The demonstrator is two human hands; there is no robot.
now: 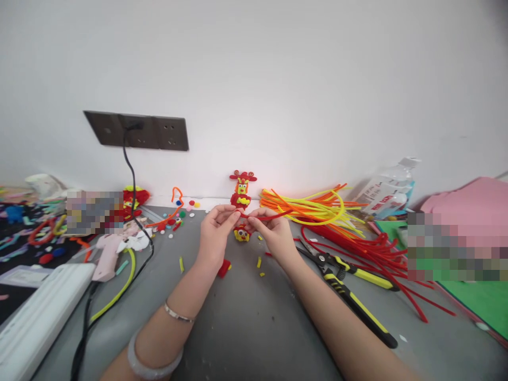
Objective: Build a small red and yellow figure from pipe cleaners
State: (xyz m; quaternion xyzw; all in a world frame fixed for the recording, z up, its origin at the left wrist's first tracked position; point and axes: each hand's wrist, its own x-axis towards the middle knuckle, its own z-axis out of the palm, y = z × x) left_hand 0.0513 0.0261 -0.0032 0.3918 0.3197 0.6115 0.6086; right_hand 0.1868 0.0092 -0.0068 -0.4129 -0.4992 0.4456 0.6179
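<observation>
A red pipe cleaner (273, 216) runs between my two hands, its free end sticking out to the right. My left hand (217, 228) pinches one end between thumb and fingers. Close beside it, my right hand (273, 233) grips the same pipe cleaner farther along. Just behind and below the fingertips sits a small yellow and red head with googly eyes (242, 234), partly covered by them. Farther back, a red and yellow figure with a wide red hat (242, 190) stands against the wall. A small red piece (224, 268) lies near my left wrist.
Yellow and orange pipe cleaners (313, 206) and red ones (361, 248) lie to the right, near yellow-black pliers (349, 288). A plastic bottle (391, 188) leans behind. On the left are a pink glue gun (108, 256), a black cord (133, 180) and a white box (45, 320).
</observation>
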